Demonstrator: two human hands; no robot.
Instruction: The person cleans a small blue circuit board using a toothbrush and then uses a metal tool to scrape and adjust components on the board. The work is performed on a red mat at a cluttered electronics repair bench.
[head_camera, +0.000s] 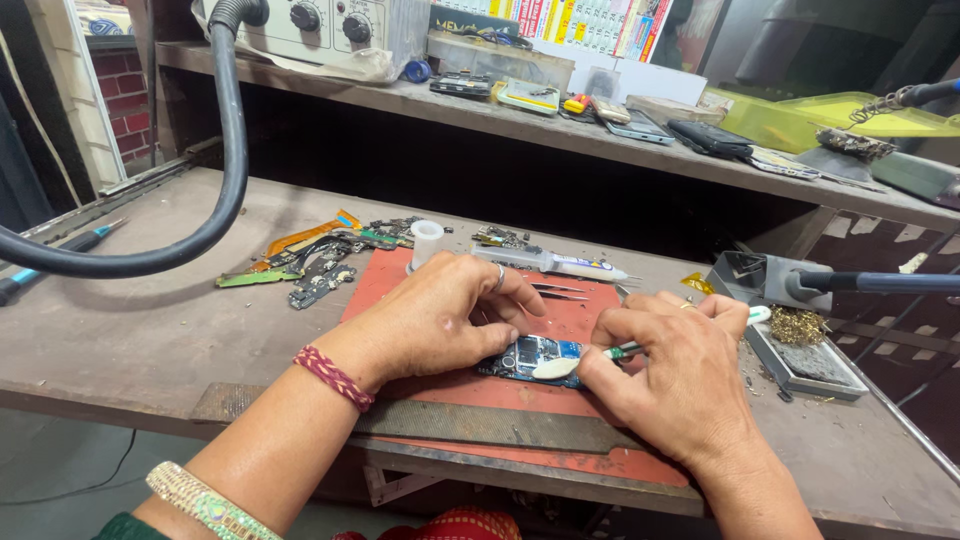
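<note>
My left hand (440, 315) rests on a red work mat (560, 320) and presses down on a small blue circuit board (535, 355). A ring is on one finger, and a red thread band and a bangle are on the wrist. My right hand (670, 370) grips a white toothbrush (600, 355) with a green neck. Its head lies on the board's front edge. Both hands nearly touch over the board.
Tweezers (560, 292) and a white tube (555, 263) lie behind the hands, beside a white cap (426, 240). Flex cables and board scraps (320, 260) lie left. A black hose (215, 180) arcs left. A soldering stand (790, 330) sits right; a cluttered shelf (560, 120) is behind.
</note>
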